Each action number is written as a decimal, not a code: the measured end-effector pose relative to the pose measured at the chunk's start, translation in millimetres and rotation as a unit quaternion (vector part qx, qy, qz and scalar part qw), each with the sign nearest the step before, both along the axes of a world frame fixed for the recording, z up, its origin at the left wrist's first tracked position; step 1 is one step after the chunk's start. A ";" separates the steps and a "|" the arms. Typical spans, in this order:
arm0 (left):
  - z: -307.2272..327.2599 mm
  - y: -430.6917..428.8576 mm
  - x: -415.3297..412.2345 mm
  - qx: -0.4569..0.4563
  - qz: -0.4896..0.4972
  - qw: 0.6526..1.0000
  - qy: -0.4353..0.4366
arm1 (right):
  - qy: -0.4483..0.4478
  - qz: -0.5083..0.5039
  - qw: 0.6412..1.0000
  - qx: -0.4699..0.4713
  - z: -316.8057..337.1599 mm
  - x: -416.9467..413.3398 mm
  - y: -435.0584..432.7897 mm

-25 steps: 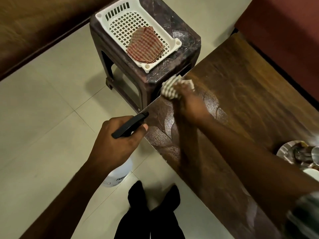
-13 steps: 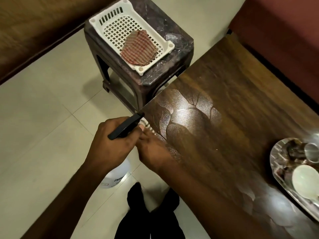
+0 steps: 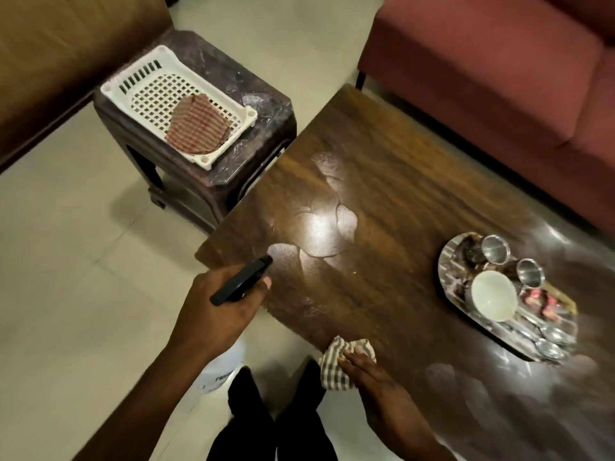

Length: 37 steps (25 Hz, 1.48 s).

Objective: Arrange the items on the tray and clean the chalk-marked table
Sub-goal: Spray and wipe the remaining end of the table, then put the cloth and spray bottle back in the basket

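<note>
Right grip flat on cloth, now nearer along table, left grip round spray bottle

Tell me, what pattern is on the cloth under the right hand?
The cloth has grey-brown and white stripes; head view.

Right hand presses striped cloth on the table edge; left hand grips a spray bottle.

Tray sitting on right part of counter; cups, bowl, spoons lying in it. Stool standing beside counter's far-left corner, carrying basket; cloth lying in basket. Sofa standing behind counter.
</note>
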<state>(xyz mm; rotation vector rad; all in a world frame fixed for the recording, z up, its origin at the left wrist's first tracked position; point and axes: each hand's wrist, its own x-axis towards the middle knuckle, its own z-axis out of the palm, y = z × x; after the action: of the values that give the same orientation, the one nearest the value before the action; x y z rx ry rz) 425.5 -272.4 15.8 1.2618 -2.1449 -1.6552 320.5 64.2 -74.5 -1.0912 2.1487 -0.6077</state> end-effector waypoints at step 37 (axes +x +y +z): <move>326.9 -226.8 57.9 -0.043 0.097 0.974 0.200 | -0.364 -0.389 0.820 -0.211 380.7 24.8 -380.9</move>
<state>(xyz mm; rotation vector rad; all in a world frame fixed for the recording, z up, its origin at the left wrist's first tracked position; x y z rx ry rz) 483.5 -499.2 342.7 0.9771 -1.7743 -1.5572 345.3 -316.7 306.2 -0.0162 1.6992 -1.6271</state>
